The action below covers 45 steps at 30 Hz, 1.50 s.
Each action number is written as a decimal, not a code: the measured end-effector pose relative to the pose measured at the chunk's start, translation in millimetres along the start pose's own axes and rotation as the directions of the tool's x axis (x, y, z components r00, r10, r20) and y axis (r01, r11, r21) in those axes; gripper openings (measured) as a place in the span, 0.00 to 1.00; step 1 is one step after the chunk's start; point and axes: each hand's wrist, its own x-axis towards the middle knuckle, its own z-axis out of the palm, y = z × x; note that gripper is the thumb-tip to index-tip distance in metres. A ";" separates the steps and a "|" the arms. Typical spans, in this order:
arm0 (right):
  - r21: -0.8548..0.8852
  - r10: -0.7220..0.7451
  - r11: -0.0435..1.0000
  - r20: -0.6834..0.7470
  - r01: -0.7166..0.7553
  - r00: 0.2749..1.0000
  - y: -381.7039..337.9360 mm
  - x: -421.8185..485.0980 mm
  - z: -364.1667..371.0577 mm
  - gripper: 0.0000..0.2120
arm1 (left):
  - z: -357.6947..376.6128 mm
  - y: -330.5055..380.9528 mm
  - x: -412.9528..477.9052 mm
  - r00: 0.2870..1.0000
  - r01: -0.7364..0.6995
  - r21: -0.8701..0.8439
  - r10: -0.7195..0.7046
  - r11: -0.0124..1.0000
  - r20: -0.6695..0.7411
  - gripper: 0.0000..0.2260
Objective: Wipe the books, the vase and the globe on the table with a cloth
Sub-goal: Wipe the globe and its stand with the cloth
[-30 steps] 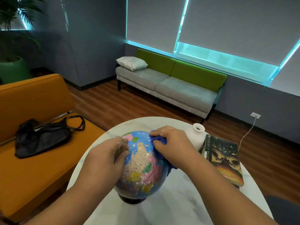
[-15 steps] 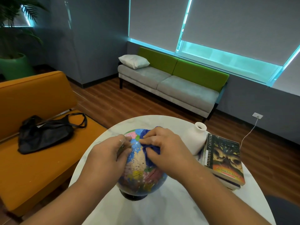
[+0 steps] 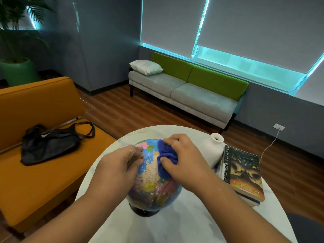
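Note:
A colourful globe (image 3: 154, 183) on a black base stands on the round white marble table (image 3: 175, 228). My left hand (image 3: 115, 171) grips the globe's upper left side, fingers curled over it. My right hand (image 3: 185, 160) pinches a bunched blue cloth (image 3: 166, 158) and presses it against the globe's top right. Behind my right hand stands a white vase (image 3: 213, 149), partly hidden. To its right lies a short stack of books (image 3: 243, 174), the top one with a dark cover.
An orange sofa (image 3: 35, 155) with a black bag (image 3: 49, 144) stands left of the table. A grey and green sofa (image 3: 185, 90) with a white pillow sits under the window. A white cable runs from a wall socket (image 3: 278, 127) across the wooden floor.
My right hand has slid the cloth from the globe's right side up toward its top, then slightly back right. My left hand stays on the globe's left side.

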 end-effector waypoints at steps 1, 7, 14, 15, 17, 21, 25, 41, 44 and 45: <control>-0.033 -0.012 0.999 0.008 0.012 1.000 -1.8 -0.4 0.8 0.23 | 0.3 0.2 0.0 1.000 0.007 -0.009 -0.007 1.000 0.004 0.04; -0.122 -0.263 0.947 0.227 0.296 0.938 -13.2 -9.6 -5.4 0.19 | -1.7 -1.8 -2.8 1.000 0.011 -0.023 -0.010 1.000 0.013 0.06; -0.182 -0.246 0.942 0.202 0.283 0.948 -20.4 -12.5 1.4 0.20 | -4.2 -1.5 -0.6 1.000 0.012 -0.009 -0.012 1.000 0.019 0.06; -0.187 -0.281 0.925 0.253 0.332 0.926 -22.6 -15.4 2.2 0.19 | -4.3 -1.4 -0.7 1.000 0.006 -0.006 -0.006 1.000 0.020 0.06; -0.163 -0.310 0.917 0.283 0.364 0.907 -19.7 -16.1 1.1 0.18 | -4.1 -1.1 -0.8 1.000 -0.002 0.005 0.002 1.000 0.018 0.07; -0.059 -0.124 0.990 0.079 0.129 0.989 -5.9 -7.3 -4.4 0.18 | -2.6 1.2 1.7 0.999 0.031 0.019 -0.032 0.999 0.019 0.06; -0.154 -0.226 0.955 0.176 0.254 0.958 -15.8 -17.5 -0.8 0.20 | -1.8 0.5 2.1 0.999 0.034 0.007 -0.035 0.999 0.024 0.06; 0.336 0.148 0.934 -0.068 -0.117 0.987 31.7 -16.8 10.1 0.16 | -2.1 3.1 1.4 1.000 -0.011 0.050 0.011 0.999 0.002 0.03; 0.184 -0.103 0.977 -0.043 0.109 0.994 14.6 -19.8 15.0 0.16 | -1.5 3.9 1.9 0.999 -0.037 0.062 0.036 0.997 0.020 0.04; 0.182 -0.095 0.978 -0.051 0.103 0.994 14.9 -18.7 17.9 0.16 | -1.4 3.9 1.6 0.999 -0.037 0.055 0.036 0.998 0.021 0.05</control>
